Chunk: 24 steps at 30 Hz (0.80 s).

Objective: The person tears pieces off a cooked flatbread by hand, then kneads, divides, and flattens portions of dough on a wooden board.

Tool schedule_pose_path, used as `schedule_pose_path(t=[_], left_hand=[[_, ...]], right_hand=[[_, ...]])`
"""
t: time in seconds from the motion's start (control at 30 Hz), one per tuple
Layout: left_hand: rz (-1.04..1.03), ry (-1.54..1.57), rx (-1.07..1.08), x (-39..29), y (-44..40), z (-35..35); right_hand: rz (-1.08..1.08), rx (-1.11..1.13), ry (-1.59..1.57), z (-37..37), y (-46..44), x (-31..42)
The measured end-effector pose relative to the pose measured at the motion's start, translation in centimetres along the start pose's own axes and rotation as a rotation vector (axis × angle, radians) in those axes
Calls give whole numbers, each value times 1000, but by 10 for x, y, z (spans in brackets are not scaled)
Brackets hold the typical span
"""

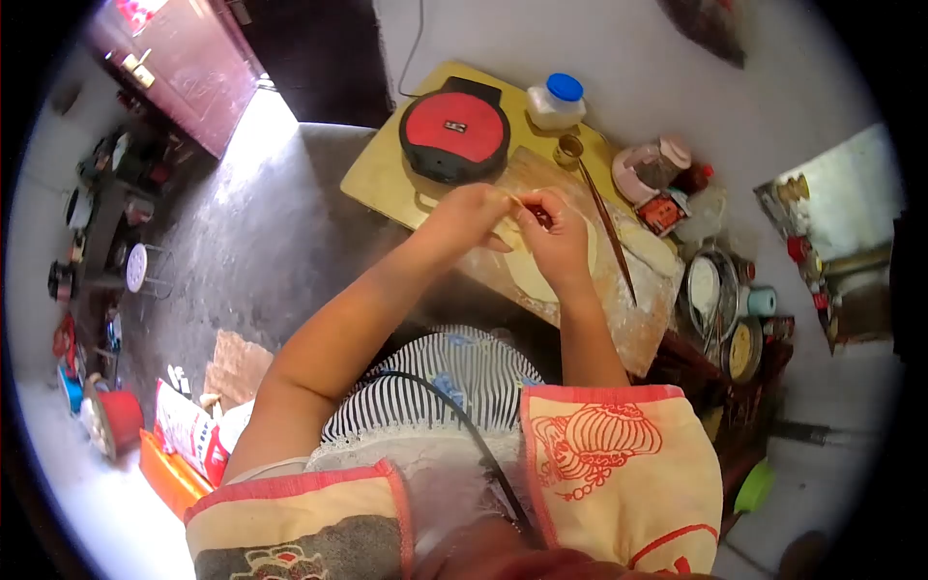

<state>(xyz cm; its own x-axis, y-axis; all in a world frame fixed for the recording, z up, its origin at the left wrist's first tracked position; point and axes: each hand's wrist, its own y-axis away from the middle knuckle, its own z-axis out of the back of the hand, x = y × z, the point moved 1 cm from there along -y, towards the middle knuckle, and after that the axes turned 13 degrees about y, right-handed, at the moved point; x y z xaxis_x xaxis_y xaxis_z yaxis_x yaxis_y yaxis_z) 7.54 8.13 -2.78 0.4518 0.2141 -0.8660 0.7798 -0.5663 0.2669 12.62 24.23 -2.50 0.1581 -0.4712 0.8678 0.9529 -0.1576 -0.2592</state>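
A flat sheet of pale dough [529,274] lies on a floured wooden board [633,333]. Over its far part, my left hand [471,215] and my right hand [558,237] meet at the fingertips. Both hands have their fingers pinched together on a bit of the dough's edge. Part of the sheet is hidden under the hands. To the right of my right hand, a thin rolling pin [607,227] lies slantwise on the board. A longish piece of dough [650,246] rests beyond the pin.
A closed red and black electric griddle [455,126] stands on the yellow table [372,174]. Behind are a blue-lidded jar [557,102] and a small open jar [568,149]. A pink-lidded container [650,169] and metal bowls [704,287] stand right. A cable [474,435] hangs before my body.
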Motion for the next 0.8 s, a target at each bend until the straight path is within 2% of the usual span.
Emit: schedule_pose_path(t=[0.1,0.17,0.3,0.4,0.43,0.53,0.7,0.8], left_hand=[[77,-3,59,-3,-2,7],[181,54,44,-10,-3,6],[357,213,-111,-22,-6,-9],[264,90,139,-9,-13,-7],[222,71,159,-4,-17,-6],[108,1,178,-2,-19,-19],[-22,-277,156,-13,-17,-41],[40,-235,-24,-19,-20,-57]], right_hand=[[24,57,253,1,11,14],[80,32,306,1,18,6],[162,-30,427,10,21,3],[139,14,447,20,20,2],[123,42,448,24,19,1],[-142,27,54,27,14,-19],[-241,210,-194,51,4,-37],[-276,219,-306,68,0,-40]])
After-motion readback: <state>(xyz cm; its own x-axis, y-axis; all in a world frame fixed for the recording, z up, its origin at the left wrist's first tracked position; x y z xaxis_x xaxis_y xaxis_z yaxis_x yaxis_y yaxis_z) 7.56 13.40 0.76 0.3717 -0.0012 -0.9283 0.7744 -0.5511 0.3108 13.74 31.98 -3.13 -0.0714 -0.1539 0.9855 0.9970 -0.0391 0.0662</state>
